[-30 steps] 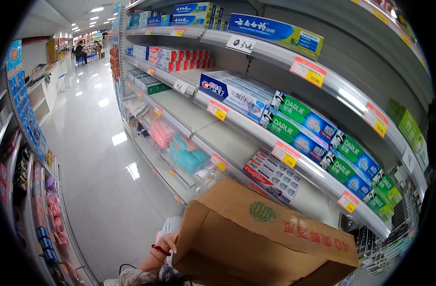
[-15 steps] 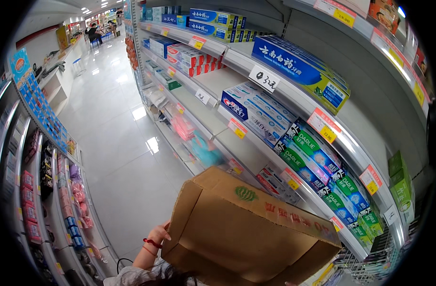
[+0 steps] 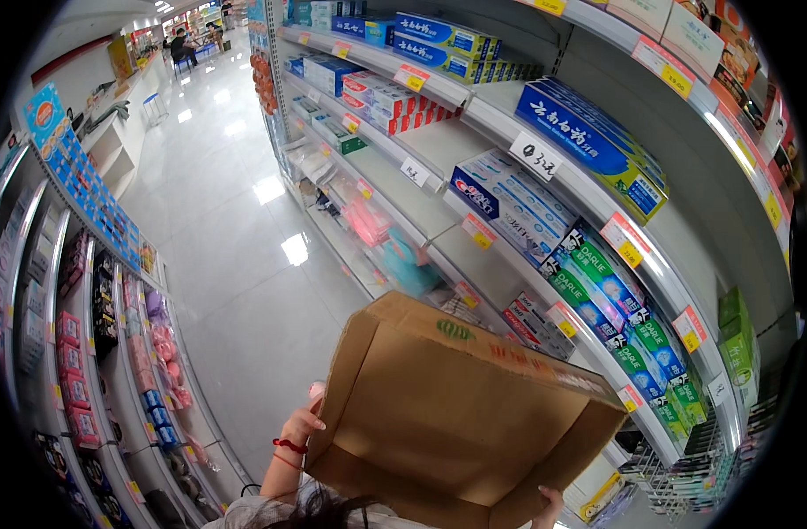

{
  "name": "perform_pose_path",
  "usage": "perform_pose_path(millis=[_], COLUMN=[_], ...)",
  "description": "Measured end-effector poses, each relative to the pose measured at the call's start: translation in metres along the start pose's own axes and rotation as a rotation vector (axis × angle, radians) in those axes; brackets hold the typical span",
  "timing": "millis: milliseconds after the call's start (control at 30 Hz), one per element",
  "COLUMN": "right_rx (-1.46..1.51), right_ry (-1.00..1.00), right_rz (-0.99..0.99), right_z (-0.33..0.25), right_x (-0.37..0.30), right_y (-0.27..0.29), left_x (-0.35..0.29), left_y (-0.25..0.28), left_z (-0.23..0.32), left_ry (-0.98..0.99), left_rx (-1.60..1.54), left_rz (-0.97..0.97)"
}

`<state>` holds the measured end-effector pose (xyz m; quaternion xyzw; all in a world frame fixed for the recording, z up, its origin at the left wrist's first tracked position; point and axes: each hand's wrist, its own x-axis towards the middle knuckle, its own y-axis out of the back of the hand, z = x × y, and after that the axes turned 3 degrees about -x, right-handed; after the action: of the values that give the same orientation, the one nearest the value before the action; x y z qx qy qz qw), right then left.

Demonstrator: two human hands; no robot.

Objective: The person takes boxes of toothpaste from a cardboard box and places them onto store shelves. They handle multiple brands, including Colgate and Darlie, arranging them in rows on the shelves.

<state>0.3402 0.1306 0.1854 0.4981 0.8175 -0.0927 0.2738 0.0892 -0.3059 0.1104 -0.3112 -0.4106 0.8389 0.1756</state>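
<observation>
A brown cardboard box [image 3: 474,397] with its open side turned toward me hangs in front of my body, tilted. A green watermelon print and red lettering mark its upper outer side. My left hand [image 3: 303,425], with red cords round the wrist, grips the box's left wall, fingers closed on the edge. At the lower right, my right hand [image 3: 549,506] holds the box's bottom right rim; only part of that hand shows. Shelves of toothpaste boxes stand just beyond it, with green and blue toothpaste boxes [image 3: 615,291] nearest the right side.
Blue toothpaste boxes [image 3: 588,141] lie on the upper shelf to the right. White and blue ones [image 3: 509,203] sit one level below. Packs in pink and teal [image 3: 408,260] fill a low shelf. A shelf unit [image 3: 130,388] lines my left. The tiled floor [image 3: 236,256] runs between, toward distant people.
The box has tipped so more of its inside faces me. My right hand has come into view at its lower right rim. The shelves have shifted slightly right in the view.
</observation>
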Motion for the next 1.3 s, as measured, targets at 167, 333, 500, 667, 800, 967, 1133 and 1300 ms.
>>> perform_pose_path(millis=[167, 333, 500, 667, 800, 967, 1133, 1300], right_rx=[-0.015, -0.161, -0.390, -0.379, -0.397, -0.650, -0.625, -0.702], right_ry=[0.002, 0.098, 0.229, 0.329, 0.355, 0.257, 0.257, 0.260], right_rz=[-0.091, -0.148, -0.106, -0.116, -0.049, -0.068, -0.072, -0.042], right_z=[-0.003, -0.031, 0.024, 0.057, 0.063, 0.056, 0.101, 0.112], right_x=[0.004, -0.029, 0.016, 0.031, 0.015, 0.022, 0.054, 0.060], right_y=[-0.011, -0.052, -0.033, -0.059, -0.057, -0.059, -0.033, -0.005], left_x=[-0.021, -0.036, -0.029, -0.016, -0.032, -0.037, -0.002, 0.037], left_y=[-0.007, 0.021, -0.063, -0.026, -0.060, -0.096, -0.053, -0.003], left_z=[0.019, 0.012, 0.047, 0.055, 0.067, 0.073, 0.053, 0.033], left_ry=[-0.035, -0.019, 0.039, 0.098, 0.160, 0.196, 0.407, 0.551], left_rx=[-0.007, 0.126, 0.299, 0.237, 0.196, 0.179, 0.274, 0.545], left_rz=[0.132, 0.209, 0.197, 0.187, 0.267, 0.309, 0.402, 0.174])
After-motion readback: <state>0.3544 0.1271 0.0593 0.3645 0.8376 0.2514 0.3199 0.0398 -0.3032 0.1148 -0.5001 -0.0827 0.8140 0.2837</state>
